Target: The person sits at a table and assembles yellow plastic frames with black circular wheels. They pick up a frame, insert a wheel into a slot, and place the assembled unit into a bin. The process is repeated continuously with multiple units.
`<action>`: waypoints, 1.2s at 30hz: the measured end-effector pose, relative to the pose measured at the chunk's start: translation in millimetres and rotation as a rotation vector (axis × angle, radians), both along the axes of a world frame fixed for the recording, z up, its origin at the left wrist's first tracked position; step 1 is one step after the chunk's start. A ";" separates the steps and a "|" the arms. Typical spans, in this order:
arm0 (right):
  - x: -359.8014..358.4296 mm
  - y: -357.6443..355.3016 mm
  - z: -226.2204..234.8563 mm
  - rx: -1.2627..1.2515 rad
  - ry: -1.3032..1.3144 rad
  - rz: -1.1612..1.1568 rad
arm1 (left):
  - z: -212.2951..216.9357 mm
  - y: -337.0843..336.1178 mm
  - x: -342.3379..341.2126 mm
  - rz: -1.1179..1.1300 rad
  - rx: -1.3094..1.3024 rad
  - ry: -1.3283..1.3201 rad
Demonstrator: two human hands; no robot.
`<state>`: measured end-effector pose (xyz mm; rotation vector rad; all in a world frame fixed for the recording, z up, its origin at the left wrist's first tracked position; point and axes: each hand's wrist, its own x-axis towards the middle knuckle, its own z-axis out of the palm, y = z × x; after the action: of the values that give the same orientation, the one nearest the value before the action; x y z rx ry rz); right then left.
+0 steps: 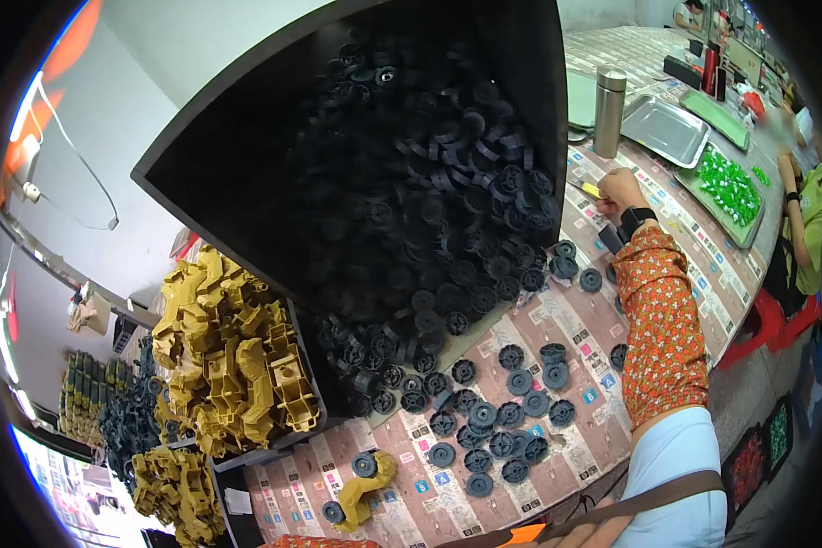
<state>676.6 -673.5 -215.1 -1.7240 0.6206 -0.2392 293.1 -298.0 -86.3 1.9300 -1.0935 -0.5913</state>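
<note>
- Head view: the right hand (623, 190) is far right, fingers curled beside a small yellow piece (591, 189); I cannot tell whether it is gripped.
- The piece's long axis slants, its visible end pointing far left.
- Left hand (598, 532): near edge, cropped; grip cannot be told.
- Yellow body (367, 498): near left, long axis running near-left to far-right.

Bin (546, 100): twelve o'clock, wheels (511, 179) inside
Loose wheels (482, 416): five o'clock, on table (580, 457)
Shells (233, 365): eight o'clock
Flask (609, 114): two o'clock
</note>
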 end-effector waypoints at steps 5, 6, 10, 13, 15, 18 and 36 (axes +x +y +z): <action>-5.4 -20.7 -1.1 -0.064 0.028 -0.044 | 1.4 -6.3 -3.0 -0.021 -0.017 -0.021; -6.7 -16.6 -1.1 -0.097 0.035 -0.034 | 2.7 -6.9 -4.7 -0.016 -0.019 -0.028; -3.8 -4.0 -11.0 -0.147 0.040 0.065 | 12.8 -9.3 -21.1 0.017 -0.033 -0.078; -16.5 -58.7 -23.3 -0.387 0.076 0.105 | 18.1 -15.1 -22.6 -0.066 -0.124 -0.106; -15.3 -65.7 -30.3 -0.464 0.060 0.132 | 31.2 -16.1 -28.4 -0.059 -0.148 -0.151; -33.1 -47.9 -11.6 -0.512 0.107 0.208 | 53.2 -20.5 -35.9 0.010 -0.199 -0.214; -521.1 29.0 34.1 0.382 0.004 0.170 | -96.8 -44.7 -32.8 0.081 0.279 -0.811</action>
<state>155.5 -644.6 -181.1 -1.3973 0.4827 0.0047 260.3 -342.7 -183.1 2.5349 -1.4549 0.1334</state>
